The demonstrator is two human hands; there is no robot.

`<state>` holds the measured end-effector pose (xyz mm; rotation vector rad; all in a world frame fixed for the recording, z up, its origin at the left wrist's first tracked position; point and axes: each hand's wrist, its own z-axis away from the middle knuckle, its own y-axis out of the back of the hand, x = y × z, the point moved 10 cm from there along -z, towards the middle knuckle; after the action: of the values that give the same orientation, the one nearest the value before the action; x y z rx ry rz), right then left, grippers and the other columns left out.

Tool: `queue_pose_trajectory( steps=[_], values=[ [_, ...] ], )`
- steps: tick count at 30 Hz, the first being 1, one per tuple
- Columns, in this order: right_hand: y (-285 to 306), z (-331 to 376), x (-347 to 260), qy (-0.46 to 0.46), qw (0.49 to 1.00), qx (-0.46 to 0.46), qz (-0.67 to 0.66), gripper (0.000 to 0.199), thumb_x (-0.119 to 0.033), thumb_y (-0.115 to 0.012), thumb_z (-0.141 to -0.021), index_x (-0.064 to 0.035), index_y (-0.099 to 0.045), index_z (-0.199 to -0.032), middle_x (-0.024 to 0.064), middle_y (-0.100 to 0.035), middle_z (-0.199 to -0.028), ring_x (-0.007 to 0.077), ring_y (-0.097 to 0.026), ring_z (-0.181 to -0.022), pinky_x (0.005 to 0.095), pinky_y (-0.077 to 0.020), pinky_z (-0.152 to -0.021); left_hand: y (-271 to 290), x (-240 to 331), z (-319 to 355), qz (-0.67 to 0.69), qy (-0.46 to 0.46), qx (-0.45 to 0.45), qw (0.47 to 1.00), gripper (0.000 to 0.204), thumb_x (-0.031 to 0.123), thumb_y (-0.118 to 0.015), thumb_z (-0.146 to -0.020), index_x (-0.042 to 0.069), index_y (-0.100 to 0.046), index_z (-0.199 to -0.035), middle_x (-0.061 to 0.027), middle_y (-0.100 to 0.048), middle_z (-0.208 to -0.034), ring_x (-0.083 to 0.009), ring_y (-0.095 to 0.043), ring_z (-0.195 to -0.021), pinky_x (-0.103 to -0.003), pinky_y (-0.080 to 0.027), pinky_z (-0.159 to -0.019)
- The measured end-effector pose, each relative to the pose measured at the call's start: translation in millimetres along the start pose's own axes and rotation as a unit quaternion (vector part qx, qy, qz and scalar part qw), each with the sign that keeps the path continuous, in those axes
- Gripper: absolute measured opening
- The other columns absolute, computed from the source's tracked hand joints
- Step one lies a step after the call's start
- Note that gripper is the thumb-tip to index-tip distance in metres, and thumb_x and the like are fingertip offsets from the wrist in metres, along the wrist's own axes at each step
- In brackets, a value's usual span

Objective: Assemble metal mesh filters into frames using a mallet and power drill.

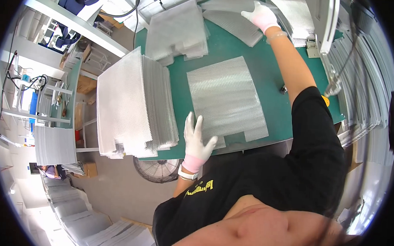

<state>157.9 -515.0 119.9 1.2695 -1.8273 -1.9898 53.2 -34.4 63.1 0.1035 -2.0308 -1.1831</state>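
A single silvery mesh sheet [228,98] with a notched near edge lies flat on the green tabletop [275,106]. By its near-left edge is my left hand [198,144], in a white glove with a pink cuff, its fingers spread and nothing in them. My right hand [262,17], gloved the same way, reaches to the far side of the table. It is over translucent mesh sheets [235,28], thumb and a finger stretched apart, and seems to hold nothing. Whether it touches them I cannot tell.
A tall stack of mesh sheets [124,105] stands left of the single sheet, with another pile [176,29] behind it. More sheets [294,16] lie at the far right, beside a white metal frame [328,25]. A round fan [158,169] sits below the table's near edge.
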Motion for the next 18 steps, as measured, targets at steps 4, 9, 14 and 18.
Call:
queue_pose_trajectory(
  steps=[4,9,14,18],
  values=[
    [-54,11,16,0.013,0.978,-0.156,0.140,0.082,-0.054,-0.072,-0.075,-0.0008,-0.053,-0.135,0.0221,-0.062,-0.131,0.0356,-0.060,-0.121,0.0448,-0.0499,-0.101,-10,3,-2,0.021,0.012,-0.014,1.000,0.085,0.028,-0.077,-0.079,0.003,-0.036,-0.149,-0.0296,-0.025,-0.155,-0.0471,-0.027,-0.143,-0.055,-0.025,-0.116],
    [-61,-16,33,-0.043,0.993,-0.106,-0.012,0.090,-0.060,-0.072,-0.074,-0.0078,-0.049,-0.143,0.0219,-0.053,-0.142,0.0366,-0.054,-0.130,0.0463,-0.0468,-0.106,-10,17,-11,0.017,0.004,-0.024,1.000,0.083,0.029,-0.076,-0.080,0.003,-0.037,-0.149,-0.0288,-0.025,-0.156,-0.0470,-0.026,-0.143,-0.055,-0.024,-0.117],
    [-75,-24,34,0.000,0.994,-0.099,0.035,0.053,-0.039,-0.062,-0.087,-0.0064,-0.062,-0.129,0.0210,-0.064,-0.128,0.0389,-0.061,-0.120,0.0457,-0.0495,-0.101,-23,19,-8,0.039,-0.002,-0.039,0.998,0.081,0.030,-0.076,-0.081,0.002,-0.039,-0.148,-0.0290,-0.026,-0.156,-0.0470,-0.028,-0.143,-0.054,-0.025,-0.117],
    [-56,5,18,0.014,0.996,-0.019,0.085,0.029,-0.014,-0.050,-0.091,-0.0097,-0.071,-0.109,0.0147,-0.071,-0.112,0.0346,-0.067,-0.108,0.0453,-0.0546,-0.088,-25,19,-1,0.028,0.004,-0.048,0.998,0.082,0.022,-0.075,-0.081,0.004,-0.036,-0.150,-0.0285,-0.025,-0.156,-0.0445,-0.029,-0.144,-0.052,-0.027,-0.117]
  ],
)
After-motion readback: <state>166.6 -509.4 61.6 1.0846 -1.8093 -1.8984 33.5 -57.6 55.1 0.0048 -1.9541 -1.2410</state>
